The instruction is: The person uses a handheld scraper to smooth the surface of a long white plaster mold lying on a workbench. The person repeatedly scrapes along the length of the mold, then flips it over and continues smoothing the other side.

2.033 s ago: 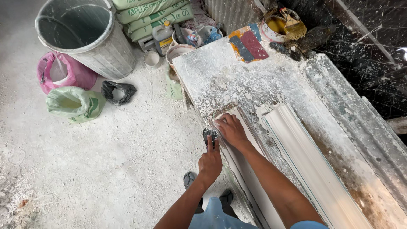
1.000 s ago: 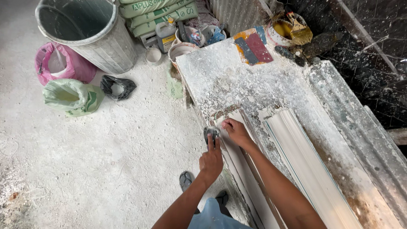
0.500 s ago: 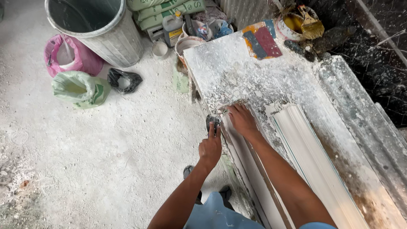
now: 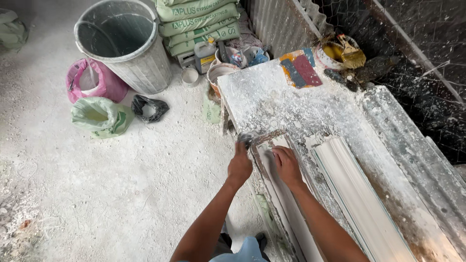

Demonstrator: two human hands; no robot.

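The left hand (image 4: 240, 165) is closed around a small scraper (image 4: 246, 139) at the near end of a long white moulding (image 4: 286, 204) lying on the plaster-crusted table (image 4: 272, 102). The right hand (image 4: 287, 165) presses flat on the moulding, fingers spread narrow. A second moulding (image 4: 359, 199) lies just beside it.

Bright, even daylight, soft shadows; white dusty floor nearly glares, upper right corner dark, slight edge distortion.

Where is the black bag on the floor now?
In the head view, the black bag lies on the floor, upper left, between the green bag and the grey bin.
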